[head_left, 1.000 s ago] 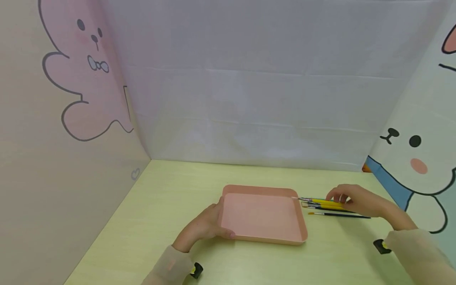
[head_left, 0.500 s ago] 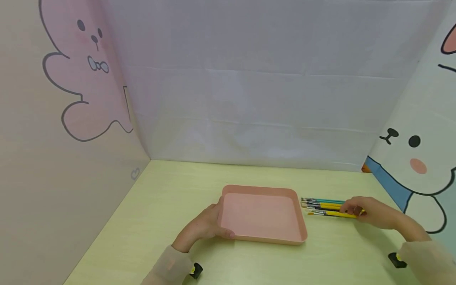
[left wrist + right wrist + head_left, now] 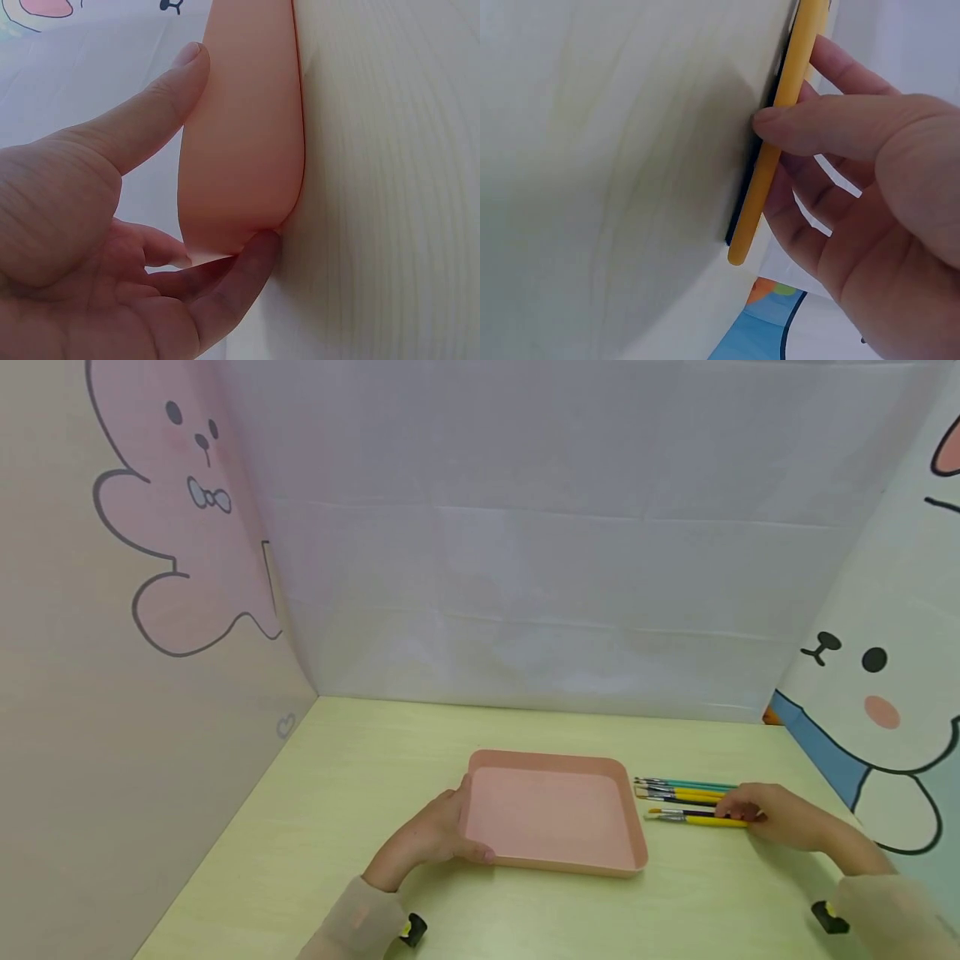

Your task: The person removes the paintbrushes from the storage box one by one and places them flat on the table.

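At the tray's left side, my left hand (image 3: 435,833) grips the shallow pink tray (image 3: 555,814) by its near left corner. In the left wrist view the thumb lies along the upper rim and the fingers curl at the corner. To the right of the tray, my right hand (image 3: 783,817) pinches a yellow-handled paintbrush (image 3: 705,821) between thumb and fingers, low over the table. A dark-handled paintbrush (image 3: 736,217) lies right alongside it, partly covered by the yellow handle in the right wrist view. The bristles of both point toward the tray.
Just beyond lie more paintbrushes side by side: teal ones (image 3: 697,784), yellow ones (image 3: 690,793) and a dark one. The pale wooden table (image 3: 360,777) is bounded by a white back sheet (image 3: 480,610) and printed side panels (image 3: 892,693).
My right hand has brought the yellow paintbrush from the far bunch toward me, over the dark paintbrush to its near side. The left hand and tray have stayed put.
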{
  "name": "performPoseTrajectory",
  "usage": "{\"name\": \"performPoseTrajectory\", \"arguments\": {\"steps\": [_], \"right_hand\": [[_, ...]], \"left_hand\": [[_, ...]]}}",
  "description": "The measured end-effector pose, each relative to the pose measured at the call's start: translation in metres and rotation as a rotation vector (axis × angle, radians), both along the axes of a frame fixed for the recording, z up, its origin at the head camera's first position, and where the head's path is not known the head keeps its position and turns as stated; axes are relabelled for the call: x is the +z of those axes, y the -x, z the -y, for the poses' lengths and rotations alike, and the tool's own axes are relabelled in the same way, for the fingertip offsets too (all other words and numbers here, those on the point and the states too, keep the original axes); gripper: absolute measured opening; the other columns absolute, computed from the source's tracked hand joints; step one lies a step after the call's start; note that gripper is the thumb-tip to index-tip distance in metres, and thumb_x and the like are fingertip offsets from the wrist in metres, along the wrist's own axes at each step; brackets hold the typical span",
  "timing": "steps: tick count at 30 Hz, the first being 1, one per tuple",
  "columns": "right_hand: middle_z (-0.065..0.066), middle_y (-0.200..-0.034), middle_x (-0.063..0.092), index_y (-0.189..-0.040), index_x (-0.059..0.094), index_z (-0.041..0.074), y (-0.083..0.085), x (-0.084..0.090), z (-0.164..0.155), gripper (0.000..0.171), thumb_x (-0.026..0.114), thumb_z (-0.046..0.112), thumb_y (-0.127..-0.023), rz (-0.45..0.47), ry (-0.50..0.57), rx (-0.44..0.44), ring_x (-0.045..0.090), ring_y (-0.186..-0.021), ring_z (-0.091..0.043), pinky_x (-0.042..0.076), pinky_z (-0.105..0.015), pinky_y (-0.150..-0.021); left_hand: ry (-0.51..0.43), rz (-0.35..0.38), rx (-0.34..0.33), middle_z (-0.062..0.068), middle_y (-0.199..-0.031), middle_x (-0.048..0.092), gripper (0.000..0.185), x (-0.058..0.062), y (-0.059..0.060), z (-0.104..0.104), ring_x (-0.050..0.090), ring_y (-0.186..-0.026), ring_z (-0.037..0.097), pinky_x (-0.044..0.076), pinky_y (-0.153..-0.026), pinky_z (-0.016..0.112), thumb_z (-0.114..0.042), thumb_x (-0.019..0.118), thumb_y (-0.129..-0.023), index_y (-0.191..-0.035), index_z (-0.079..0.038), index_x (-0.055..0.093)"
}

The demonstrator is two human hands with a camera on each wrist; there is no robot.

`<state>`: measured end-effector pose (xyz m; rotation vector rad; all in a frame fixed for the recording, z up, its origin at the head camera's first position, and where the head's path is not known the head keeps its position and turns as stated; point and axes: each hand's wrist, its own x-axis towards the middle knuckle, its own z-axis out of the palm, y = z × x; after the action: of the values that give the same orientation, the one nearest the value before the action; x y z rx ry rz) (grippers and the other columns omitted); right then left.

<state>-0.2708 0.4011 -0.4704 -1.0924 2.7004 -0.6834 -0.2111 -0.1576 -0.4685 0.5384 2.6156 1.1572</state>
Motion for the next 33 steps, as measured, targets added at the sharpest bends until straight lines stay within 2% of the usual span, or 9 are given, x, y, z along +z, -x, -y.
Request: {"name": "performPoseTrajectory", "arguments": {"steps": [4,7,11,15,22,33], "right_hand": [[0.009,-0.098,0.067,-0.108,0.075,0.012,0.000,-0.001,0.002,0.042,0.073,-0.020,-0.080,-0.022,-0.003,-0.020,0.050,-0.083,0.006,0.052,-0.026,-0.068],[0.012,-0.095,0.063,-0.106,0.074,0.013,-0.001,-0.001,0.005,0.039,0.074,-0.018,-0.081,-0.004,-0.019,-0.066,0.048,-0.080,0.003,0.050,-0.025,-0.067],[0.012,-0.095,0.063,-0.104,0.074,0.014,0.000,0.000,0.008,0.036,0.075,-0.015,-0.083,0.006,-0.045,-0.118,0.051,-0.079,-0.004,0.051,-0.025,-0.069],[0.013,-0.095,0.065,-0.104,0.074,0.013,0.001,-0.001,0.008,0.035,0.077,-0.015,-0.082,-0.021,-0.049,-0.120,0.056,-0.078,-0.008,0.054,-0.026,-0.070],[0.017,-0.093,0.063,-0.103,0.074,0.011,0.001,-0.006,0.006,0.034,0.080,-0.013,-0.080,-0.115,-0.023,-0.086,0.051,-0.080,0.005,0.052,-0.025,-0.067],[0.015,-0.092,0.060,-0.103,0.076,0.013,-0.005,0.001,0.015,0.033,0.083,-0.009,-0.080,-0.152,-0.054,-0.136,0.048,-0.078,0.002,0.048,-0.025,-0.066]], "left_hand": [[-0.001,0.012,0.012,0.020,-0.127,0.061,0.117,0.000,-0.001,-0.001,0.057,-0.116,0.032,0.047,-0.102,0.056,-0.033,0.101,-0.073,-0.159,0.000,0.030],[0.002,0.020,0.020,0.021,-0.127,0.060,0.116,0.001,-0.001,-0.001,0.057,-0.117,0.032,0.046,-0.102,0.056,-0.032,0.101,-0.072,-0.159,-0.001,0.030],[0.003,0.034,0.030,0.023,-0.130,0.059,0.121,0.002,-0.002,-0.002,0.057,-0.118,0.033,0.046,-0.103,0.057,-0.031,0.101,-0.072,-0.162,-0.001,0.027],[0.002,0.040,0.032,0.023,-0.130,0.059,0.124,0.001,-0.002,-0.003,0.057,-0.117,0.033,0.047,-0.103,0.058,-0.030,0.101,-0.072,-0.164,0.000,0.024],[0.006,0.032,0.027,0.022,-0.128,0.060,0.124,0.000,-0.001,-0.002,0.058,-0.115,0.031,0.047,-0.102,0.056,-0.032,0.102,-0.071,-0.163,0.000,0.025],[0.009,0.008,0.006,0.021,-0.124,0.062,0.116,-0.001,0.001,0.000,0.059,-0.113,0.031,0.048,-0.099,0.053,-0.033,0.101,-0.072,-0.158,0.001,0.030]]}}
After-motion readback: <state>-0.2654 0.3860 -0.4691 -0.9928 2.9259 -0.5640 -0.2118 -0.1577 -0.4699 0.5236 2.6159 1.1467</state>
